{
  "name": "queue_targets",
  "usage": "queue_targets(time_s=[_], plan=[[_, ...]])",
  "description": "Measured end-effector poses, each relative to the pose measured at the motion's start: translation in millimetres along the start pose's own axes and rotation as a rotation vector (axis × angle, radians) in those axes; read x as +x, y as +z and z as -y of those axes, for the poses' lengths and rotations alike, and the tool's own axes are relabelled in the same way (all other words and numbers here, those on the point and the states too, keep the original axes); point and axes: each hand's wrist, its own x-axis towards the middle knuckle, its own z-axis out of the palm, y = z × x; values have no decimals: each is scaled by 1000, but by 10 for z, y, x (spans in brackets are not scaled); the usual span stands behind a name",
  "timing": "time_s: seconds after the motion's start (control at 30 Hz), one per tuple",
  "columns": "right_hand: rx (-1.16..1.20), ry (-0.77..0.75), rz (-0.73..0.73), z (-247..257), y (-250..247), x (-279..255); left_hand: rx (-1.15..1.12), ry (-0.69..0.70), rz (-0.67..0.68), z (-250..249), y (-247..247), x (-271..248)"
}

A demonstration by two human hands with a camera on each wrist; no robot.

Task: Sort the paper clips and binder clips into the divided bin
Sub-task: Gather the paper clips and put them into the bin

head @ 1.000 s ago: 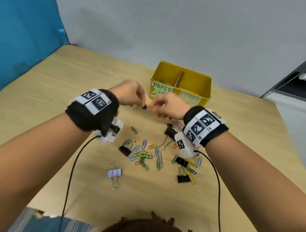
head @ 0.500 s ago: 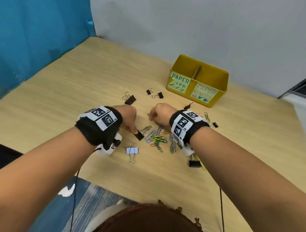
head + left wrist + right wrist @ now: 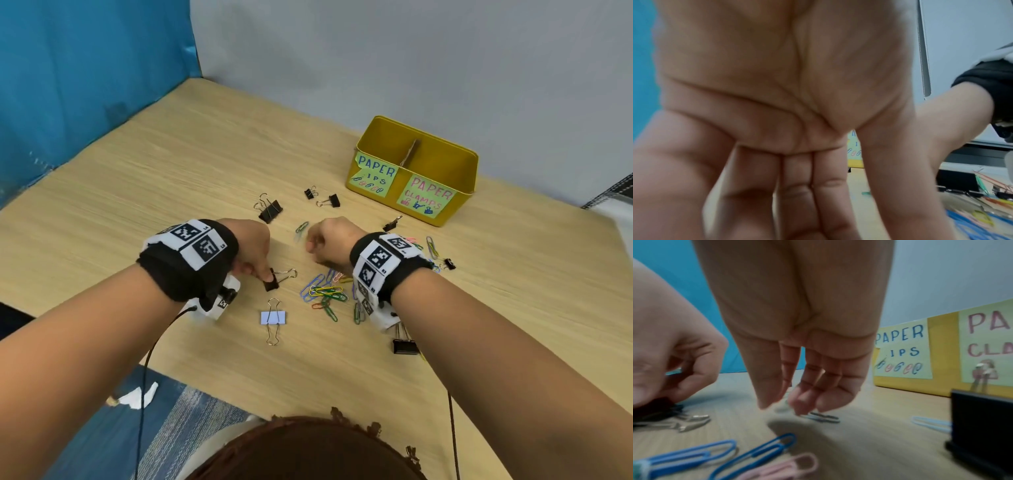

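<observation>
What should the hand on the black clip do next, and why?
Probably lift the black binder clip that the left hand pinches and carry it to the yellow bin, into the half labelled PAPER CLAMPS. That is where binder clips seem to belong.

bin (image 3: 470,178) labels "PAPER …IPS", "PAPER CLAMPS"

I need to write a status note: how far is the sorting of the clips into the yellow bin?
Done: nothing visible inside the yellow bin, though its floor is hidden. In hand: the left hand pinches a black binder clip on the table; the right hand hangs over the paper clips. Left: nearly everything.
</observation>
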Motion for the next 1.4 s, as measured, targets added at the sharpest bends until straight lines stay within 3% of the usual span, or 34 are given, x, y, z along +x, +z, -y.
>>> queue_targets(time_s=[0.13,0.23,0.3,0.4,0.53,0.6,0.67,0.73,0.87,0.93,1.03,1.1,1.2,1.27,1.4], plan=[[-18,-119,-12,167,208,64,-1,-21,18,-18,-34,42],[-181,-30,-71,134,261,130,23,-55,1,32,-87,37],[-234,-14,21,74,204,130,26,-85,-31,89,-131,15],[-278,-61,171,62,45,22,79,-97,-195,121,-200,-45],[-181,-66,255,-40,-151,-224,85,130,-410,-68,-216,28],[-70,7,167,-134,-209,-308,103,251,-374,-265,-145,86],[-60,72,70,-209,-211,-378,218,306,-252,-491,-27,99],[-34,138,94,-283,-154,-447,289,340,-129,-656,109,107],[274,240,61,-509,-97,-564,67,384,122,-741,246,155],[421,338,6,-615,-142,-618,48,380,39,-776,197,123],[420,406,-9,-727,-171,-658,206,409,-166,-799,106,132],[424,424,-135,-800,-202,-684,269,393,-120,-823,108,168],[391,468,-319,-901,-250,-697,135,404,53,-882,145,180],[250,512,-286,-923,-232,-670,52,415,53,-942,149,183],[82,444,-100,-788,-135,-549,122,422,-159,-1059,110,163]])
